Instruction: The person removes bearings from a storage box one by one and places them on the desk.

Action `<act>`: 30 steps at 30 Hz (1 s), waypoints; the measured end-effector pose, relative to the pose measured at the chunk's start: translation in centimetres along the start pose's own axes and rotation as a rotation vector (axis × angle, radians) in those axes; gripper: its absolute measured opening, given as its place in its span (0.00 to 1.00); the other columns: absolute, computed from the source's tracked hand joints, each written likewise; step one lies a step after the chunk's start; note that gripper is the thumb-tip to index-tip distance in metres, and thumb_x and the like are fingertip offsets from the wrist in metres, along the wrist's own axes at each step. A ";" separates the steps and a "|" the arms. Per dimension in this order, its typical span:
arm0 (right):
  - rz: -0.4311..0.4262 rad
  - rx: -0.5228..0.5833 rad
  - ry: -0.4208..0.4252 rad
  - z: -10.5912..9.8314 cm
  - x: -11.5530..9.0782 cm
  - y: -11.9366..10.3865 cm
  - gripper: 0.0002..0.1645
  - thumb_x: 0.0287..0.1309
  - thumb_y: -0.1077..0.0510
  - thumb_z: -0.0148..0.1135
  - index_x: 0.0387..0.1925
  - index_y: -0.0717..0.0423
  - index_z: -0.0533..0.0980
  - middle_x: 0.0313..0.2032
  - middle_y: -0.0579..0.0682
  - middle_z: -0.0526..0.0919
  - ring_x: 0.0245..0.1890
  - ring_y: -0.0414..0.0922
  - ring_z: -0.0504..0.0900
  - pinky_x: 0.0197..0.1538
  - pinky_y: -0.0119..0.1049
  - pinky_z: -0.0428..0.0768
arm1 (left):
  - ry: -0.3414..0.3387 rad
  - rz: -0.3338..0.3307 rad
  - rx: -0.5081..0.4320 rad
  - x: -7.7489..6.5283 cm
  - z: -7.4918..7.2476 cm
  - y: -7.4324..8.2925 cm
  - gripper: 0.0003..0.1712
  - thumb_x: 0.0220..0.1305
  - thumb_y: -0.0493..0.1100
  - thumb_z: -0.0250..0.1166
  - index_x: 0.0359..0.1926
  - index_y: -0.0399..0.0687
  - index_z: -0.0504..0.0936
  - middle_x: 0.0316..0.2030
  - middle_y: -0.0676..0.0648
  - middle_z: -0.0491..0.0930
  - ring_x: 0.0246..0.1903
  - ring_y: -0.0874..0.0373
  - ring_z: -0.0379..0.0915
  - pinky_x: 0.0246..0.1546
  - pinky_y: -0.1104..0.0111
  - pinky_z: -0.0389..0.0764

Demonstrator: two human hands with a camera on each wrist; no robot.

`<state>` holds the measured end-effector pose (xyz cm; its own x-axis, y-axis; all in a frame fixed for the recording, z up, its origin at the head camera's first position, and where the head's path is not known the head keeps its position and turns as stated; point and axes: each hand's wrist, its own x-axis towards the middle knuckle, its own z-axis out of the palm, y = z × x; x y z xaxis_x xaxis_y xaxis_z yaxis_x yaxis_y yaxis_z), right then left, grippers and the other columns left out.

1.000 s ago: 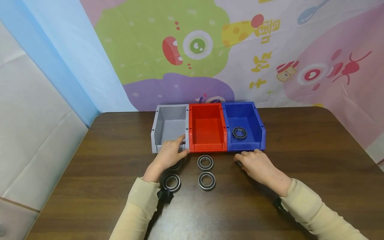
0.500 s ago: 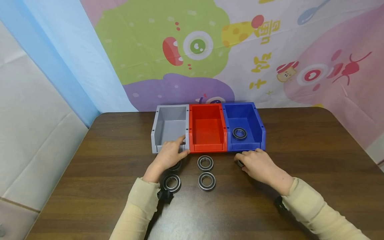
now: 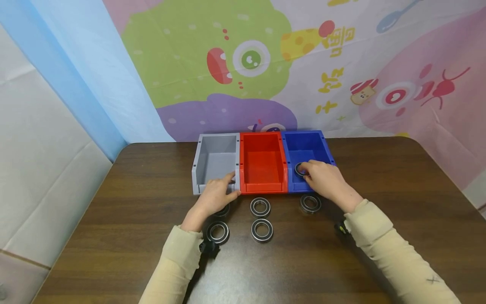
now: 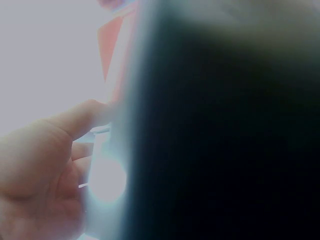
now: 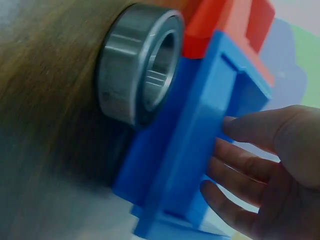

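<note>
In the head view, my right hand (image 3: 322,179) reaches into the blue bin (image 3: 308,143), its fingertips at a ball bearing (image 3: 298,169) lying inside. The hand partly covers that bearing; whether it pinches it is hidden. Another bearing (image 3: 310,204) lies on the table before the blue bin; the right wrist view shows a bearing (image 5: 120,75) close up beside the bin's front. My left hand (image 3: 215,194) rests at the front right corner of the grey bin (image 3: 220,162), index finger and thumb extended. Beneath it a bearing (image 3: 223,211) is partly hidden.
A red bin (image 3: 263,162) stands between the grey and blue ones, in one row. More bearings lie on the wooden table (image 3: 152,202): one (image 3: 218,223) near the left wrist, two in front of the red bin, a nearer one (image 3: 262,220) and a farther one (image 3: 260,199).
My right hand has left the bearing on the table, which now shows fully, and has moved forward into the blue bin. The left hand stays where it was.
</note>
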<state>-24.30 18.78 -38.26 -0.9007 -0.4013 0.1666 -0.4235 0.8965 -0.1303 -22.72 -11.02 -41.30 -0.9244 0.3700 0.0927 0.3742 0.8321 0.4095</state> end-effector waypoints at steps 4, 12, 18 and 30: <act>0.033 0.007 -0.063 1.0 1.1 0.5 0.12 0.54 0.62 0.56 0.41 0.55 0.79 0.39 0.56 0.81 0.37 0.55 0.80 0.37 0.52 0.77 | -0.003 0.004 -0.003 0.0 0.0 0.1 0.34 0.57 0.49 0.61 0.61 0.37 0.65 0.46 0.41 0.80 0.46 0.43 0.75 0.52 0.51 0.66; 0.035 0.007 -0.121 1.9 3.0 1.5 0.12 0.51 0.64 0.58 0.40 0.56 0.78 0.38 0.58 0.81 0.39 0.55 0.79 0.39 0.53 0.76 | 0.001 0.009 -0.005 0.0 0.1 -0.1 0.34 0.57 0.49 0.60 0.61 0.37 0.65 0.47 0.41 0.80 0.46 0.43 0.75 0.52 0.51 0.66; 0.053 0.011 -0.136 1.9 3.4 1.3 0.12 0.51 0.63 0.58 0.40 0.57 0.77 0.39 0.57 0.82 0.39 0.56 0.80 0.37 0.53 0.77 | 0.004 0.009 -0.007 0.0 0.0 -0.1 0.34 0.57 0.49 0.61 0.62 0.37 0.65 0.46 0.41 0.80 0.46 0.43 0.75 0.53 0.51 0.66; 0.091 0.058 -0.185 1.8 3.7 1.1 0.16 0.52 0.63 0.56 0.45 0.57 0.76 0.41 0.59 0.81 0.38 0.55 0.79 0.37 0.53 0.76 | 0.000 0.009 -0.005 0.0 0.0 -0.1 0.34 0.57 0.49 0.60 0.62 0.37 0.65 0.46 0.41 0.80 0.46 0.43 0.75 0.52 0.51 0.66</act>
<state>-28.28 17.95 -39.57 -0.9357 -0.3514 -0.0305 -0.3394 0.9206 -0.1934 -22.79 -11.09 -41.38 -0.9208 0.3779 0.0964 0.3824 0.8265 0.4130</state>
